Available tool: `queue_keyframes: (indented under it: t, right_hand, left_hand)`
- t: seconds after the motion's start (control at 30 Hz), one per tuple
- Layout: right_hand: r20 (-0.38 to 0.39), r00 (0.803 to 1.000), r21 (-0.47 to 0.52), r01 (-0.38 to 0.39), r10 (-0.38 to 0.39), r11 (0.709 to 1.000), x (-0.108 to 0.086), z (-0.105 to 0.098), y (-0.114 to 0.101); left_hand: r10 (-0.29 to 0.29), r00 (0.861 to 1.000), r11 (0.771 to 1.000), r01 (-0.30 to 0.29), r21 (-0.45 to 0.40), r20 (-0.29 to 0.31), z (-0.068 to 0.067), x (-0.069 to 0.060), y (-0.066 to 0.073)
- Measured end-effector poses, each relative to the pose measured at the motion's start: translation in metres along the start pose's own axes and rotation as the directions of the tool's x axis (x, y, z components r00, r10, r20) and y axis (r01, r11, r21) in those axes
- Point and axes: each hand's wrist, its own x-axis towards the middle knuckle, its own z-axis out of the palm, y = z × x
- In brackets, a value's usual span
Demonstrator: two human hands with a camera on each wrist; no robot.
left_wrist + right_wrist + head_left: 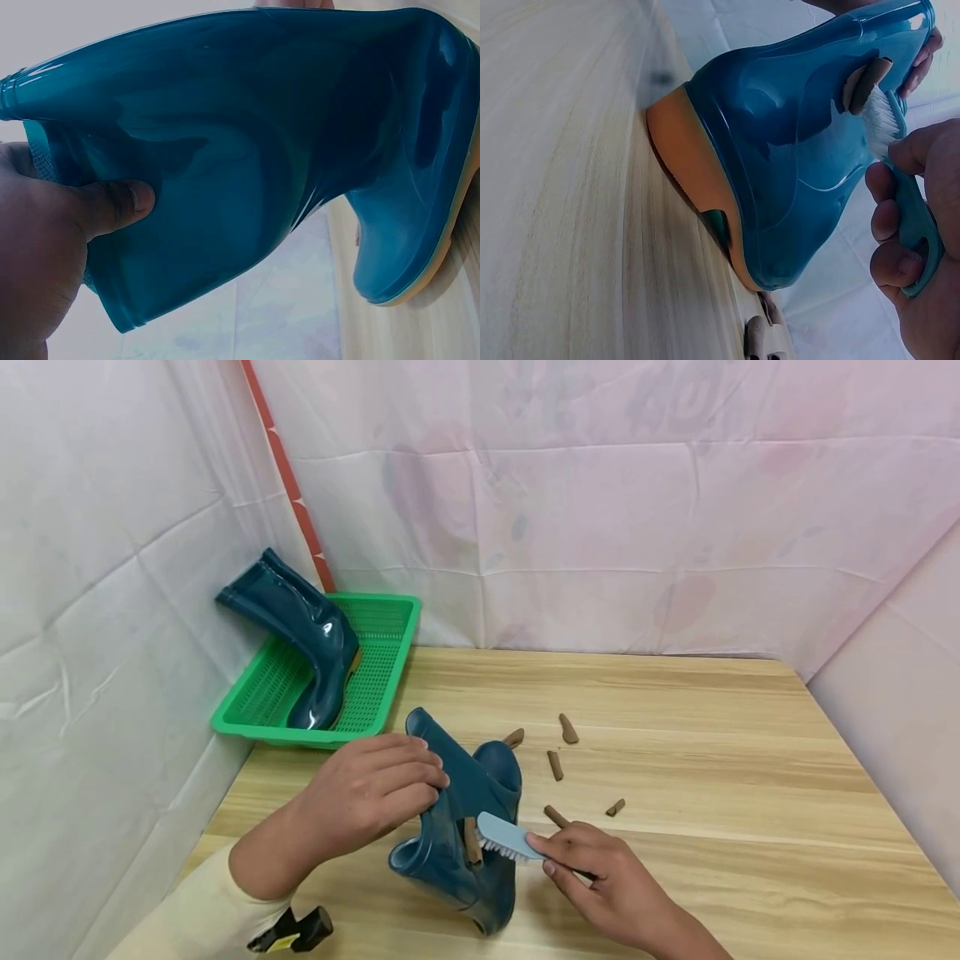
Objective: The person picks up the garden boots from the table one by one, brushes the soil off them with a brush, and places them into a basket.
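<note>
A teal rubber boot point(459, 777) stands tilted on the table, its orange sole partly shown in the right wrist view. My left hand point(371, 789) grips the boot's shaft near the opening; in the left wrist view the thumb presses the outside while the other fingers are mostly hidden. My right hand point(611, 881) holds a light blue scrub brush point(512, 837) by its handle. The brush's white bristles point(880, 124) touch or nearly touch a brown clay-like strip point(472, 842) on the boot's side.
Several brown strips lie on the wooden table point(720, 743), among them one curved piece point(568, 729). A green plastic basket point(397, 668) at the back left holds another teal boot point(300, 610), leaning with its shaft over the rim. White sheets point(585, 527) hang around the table.
</note>
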Motion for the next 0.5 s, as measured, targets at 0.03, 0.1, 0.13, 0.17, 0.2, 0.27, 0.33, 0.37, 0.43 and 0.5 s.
queue_keyframes:
  t: [0.03, 0.1, 0.13, 0.17, 0.2, 0.27, 0.33, 0.37, 0.43, 0.5]
  right_hand:
    - [0.000, 1.000, -0.003, 0.000, 0.000, 1.000, 0.0000, -0.0002, 0.0001]
    - [0.002, 1.000, -0.008, -0.005, 0.005, 1.000, -0.0003, -0.0008, 0.0001]
    - [0.004, 1.000, -0.011, -0.007, 0.007, 1.000, -0.0005, -0.0010, 0.0001]
    - [0.005, 1.000, -0.014, -0.008, 0.008, 1.000, -0.0006, -0.0012, 0.0001]
    - [0.006, 1.000, -0.018, -0.012, 0.012, 1.000, -0.0008, -0.0013, 0.0001]
    - [0.012, 1.000, -0.021, -0.019, 0.019, 1.000, -0.0014, -0.0017, 0.0002]
    - [0.018, 1.000, -0.019, -0.014, 0.015, 1.000, -0.0020, -0.0022, 0.0009]
    - [0.020, 1.000, -0.023, -0.013, 0.014, 1.000, -0.0023, -0.0028, 0.0013]
    - [0.025, 1.000, -0.034, -0.006, 0.007, 0.999, -0.0029, -0.0046, 0.0023]
    - [0.025, 1.000, -0.055, 0.000, 0.002, 0.998, -0.0035, -0.0077, 0.0029]
  left_hand:
    - [-0.002, 1.000, 1.000, 0.002, -0.001, 0.001, 0.0000, -0.0001, 0.0001]
    - [-0.001, 1.000, 1.000, 0.001, 0.000, -0.003, 0.0001, 0.0000, 0.0001]
    - [0.001, 1.000, 1.000, -0.001, 0.001, -0.006, 0.0002, 0.0000, -0.0001]
    - [0.004, 1.000, 1.000, -0.004, 0.003, -0.010, 0.0003, 0.0000, -0.0003]
    - [0.006, 1.000, 1.000, -0.006, 0.003, -0.014, 0.0003, 0.0001, -0.0004]
    - [0.009, 1.000, 1.000, -0.009, 0.005, -0.021, 0.0004, 0.0001, -0.0008]
    - [0.012, 1.000, 1.000, -0.011, 0.006, -0.025, 0.0004, 0.0000, -0.0009]
    - [0.012, 1.000, 1.000, -0.012, 0.007, -0.026, 0.0004, -0.0002, -0.0009]
    - [0.015, 0.999, 1.000, -0.015, 0.011, -0.028, 0.0003, -0.0004, -0.0010]
    - [0.020, 0.999, 1.000, -0.020, 0.015, -0.031, 0.0000, -0.0005, -0.0012]
